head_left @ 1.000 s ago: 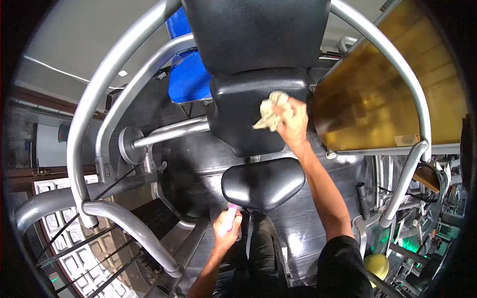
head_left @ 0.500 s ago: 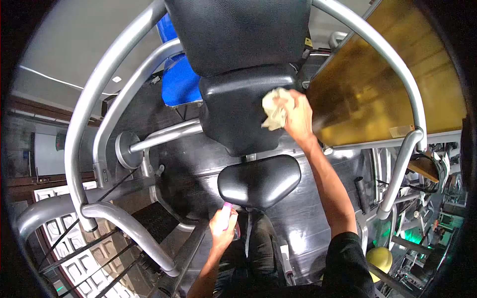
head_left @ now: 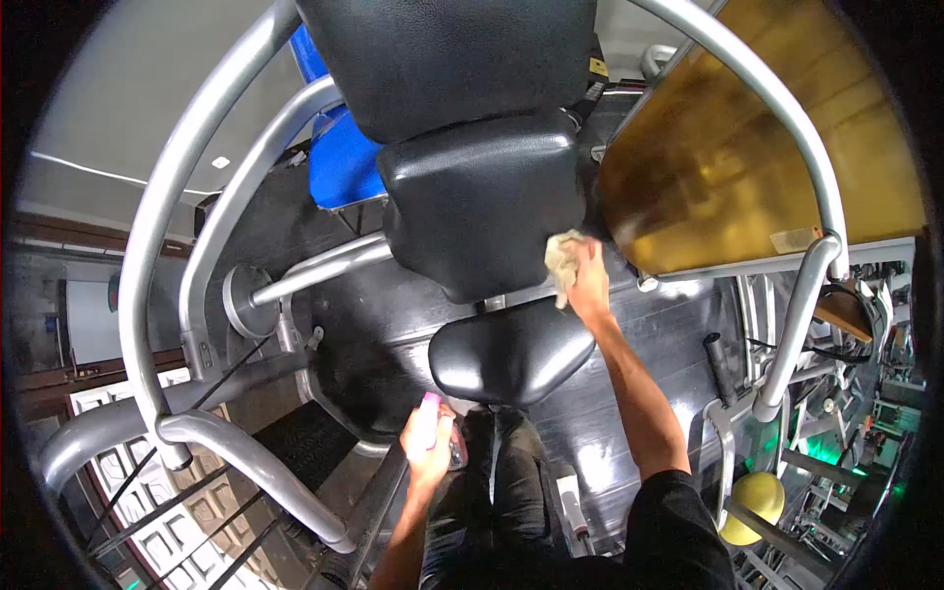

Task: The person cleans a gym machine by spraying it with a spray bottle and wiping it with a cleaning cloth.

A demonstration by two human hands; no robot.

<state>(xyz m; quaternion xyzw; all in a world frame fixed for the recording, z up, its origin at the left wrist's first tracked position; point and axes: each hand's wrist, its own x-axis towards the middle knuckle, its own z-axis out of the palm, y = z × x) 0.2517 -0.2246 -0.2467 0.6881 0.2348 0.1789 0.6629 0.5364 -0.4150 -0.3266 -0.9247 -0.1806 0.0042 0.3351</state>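
A person's right hand (head_left: 590, 286) is clutching a crumpled cloth (head_left: 562, 264) near the black gym seat (head_left: 482, 211), at four o'clock; the left hand (head_left: 427, 456) is gripping a pink-topped bottle (head_left: 429, 415) at the lower pad's (head_left: 511, 352) eight o'clock. The cloth's dangling tail is risking a snag on an edge.

The right hand (head_left: 588, 287) holds a crumpled pale cloth (head_left: 564, 264) at the side edge of the black seat (head_left: 482, 211), below the black backrest (head_left: 452, 69). The left hand (head_left: 429, 447) grips a pink-topped spray bottle (head_left: 431, 413) near the smaller front pad (head_left: 511, 356). A blue chair (head_left: 344, 165) stands behind.
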